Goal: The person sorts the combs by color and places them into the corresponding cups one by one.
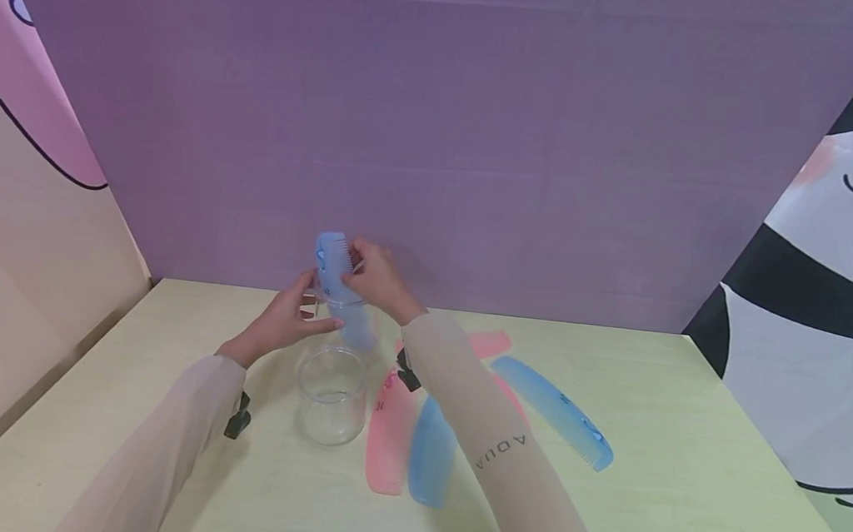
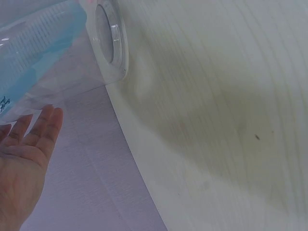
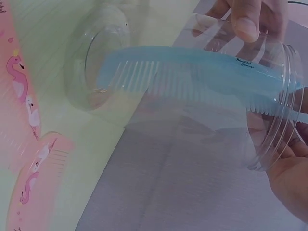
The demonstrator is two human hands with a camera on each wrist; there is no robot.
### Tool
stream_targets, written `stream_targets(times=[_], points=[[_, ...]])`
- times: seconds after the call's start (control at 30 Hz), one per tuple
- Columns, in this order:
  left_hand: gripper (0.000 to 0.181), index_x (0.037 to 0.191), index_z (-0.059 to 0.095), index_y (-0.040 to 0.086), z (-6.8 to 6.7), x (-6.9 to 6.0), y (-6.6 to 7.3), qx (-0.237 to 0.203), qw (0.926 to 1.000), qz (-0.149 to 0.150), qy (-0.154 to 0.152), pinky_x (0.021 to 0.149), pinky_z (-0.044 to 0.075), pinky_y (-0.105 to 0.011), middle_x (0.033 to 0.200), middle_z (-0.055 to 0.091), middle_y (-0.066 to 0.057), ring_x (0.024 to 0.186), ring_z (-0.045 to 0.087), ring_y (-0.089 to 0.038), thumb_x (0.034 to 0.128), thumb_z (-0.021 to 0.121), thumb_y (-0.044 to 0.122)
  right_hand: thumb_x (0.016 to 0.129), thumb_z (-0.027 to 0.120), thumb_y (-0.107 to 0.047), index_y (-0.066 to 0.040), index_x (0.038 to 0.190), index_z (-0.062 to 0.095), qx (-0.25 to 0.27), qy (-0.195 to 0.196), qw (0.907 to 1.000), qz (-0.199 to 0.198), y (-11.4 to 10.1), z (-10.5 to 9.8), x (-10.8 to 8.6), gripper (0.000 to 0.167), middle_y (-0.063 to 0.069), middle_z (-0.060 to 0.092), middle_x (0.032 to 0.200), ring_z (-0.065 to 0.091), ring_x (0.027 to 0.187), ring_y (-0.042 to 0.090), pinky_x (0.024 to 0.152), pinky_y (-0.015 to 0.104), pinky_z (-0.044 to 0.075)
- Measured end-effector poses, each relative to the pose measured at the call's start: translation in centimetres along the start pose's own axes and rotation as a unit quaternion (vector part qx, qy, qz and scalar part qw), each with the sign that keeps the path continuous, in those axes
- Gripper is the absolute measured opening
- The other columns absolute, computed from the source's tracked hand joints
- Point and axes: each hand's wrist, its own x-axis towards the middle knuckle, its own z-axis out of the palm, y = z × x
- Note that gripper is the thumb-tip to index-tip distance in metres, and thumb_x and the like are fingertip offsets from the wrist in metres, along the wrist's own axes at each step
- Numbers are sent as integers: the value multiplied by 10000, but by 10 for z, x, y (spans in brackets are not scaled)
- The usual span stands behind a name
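A light blue comb [image 1: 333, 259] stands upright in a tall clear jar [image 3: 192, 115], its upper end above the rim. My left hand [image 1: 283, 319] holds the jar, thumb on the near side and fingers on the far side. With thumb and fingers, my right hand [image 1: 383, 283] pinches the comb by its toothed side at the jar's mouth. Through the clear wall in the right wrist view, the comb's lower end appears near the jar's base. Stretched fingers [image 2: 41, 130] of the left hand show against the jar in the left wrist view.
A second clear round container [image 1: 330, 413] stands in front of the jar. To its right lie a pink comb [image 1: 388, 447] and a blue comb [image 1: 431, 458]. Further right is another blue comb [image 1: 554, 410]. More pink combs [image 1: 491, 342] are partly behind the right sleeve. A purple backdrop rises behind the table.
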Motion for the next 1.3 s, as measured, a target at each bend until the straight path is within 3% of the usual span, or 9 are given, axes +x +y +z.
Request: stream_targets(times=[0.47, 1.03, 1.3], points=[[900, 1438, 165, 101, -2, -2, -2, 37, 10000, 57, -2, 915, 476, -477, 1381, 378, -175, 1191, 479, -396, 768, 730, 308, 821, 613, 12, 22, 1057, 506, 131, 176, 9997, -117, 4, 4, 1, 259, 164, 620, 957, 635, 858, 246, 771, 289, 550], [941, 1440, 148, 63, -2, -2, 1, 171, 9997, -144, -10, 915, 481, -457, 1400, 355, -190, 1182, 487, -389, 758, 737, 334, 788, 588, 91, 6, 1126, 497, 236, 1243, 9912, -383, 13, 1, 3, 360, 163, 604, 914, 623, 809, 256, 746, 298, 541], [958, 1442, 131, 46, -3, -1, 1, 159, 9996, -208, -44, 928, 473, -458, 1417, 330, -203, 1195, 475, -391, 759, 735, 341, 813, 592, 65, -22, 1168, 481, 357, 1346, 9898, -303, 19, 2, 3, 382, 149, 596, 956, 602, 883, 249, 834, 322, 520]])
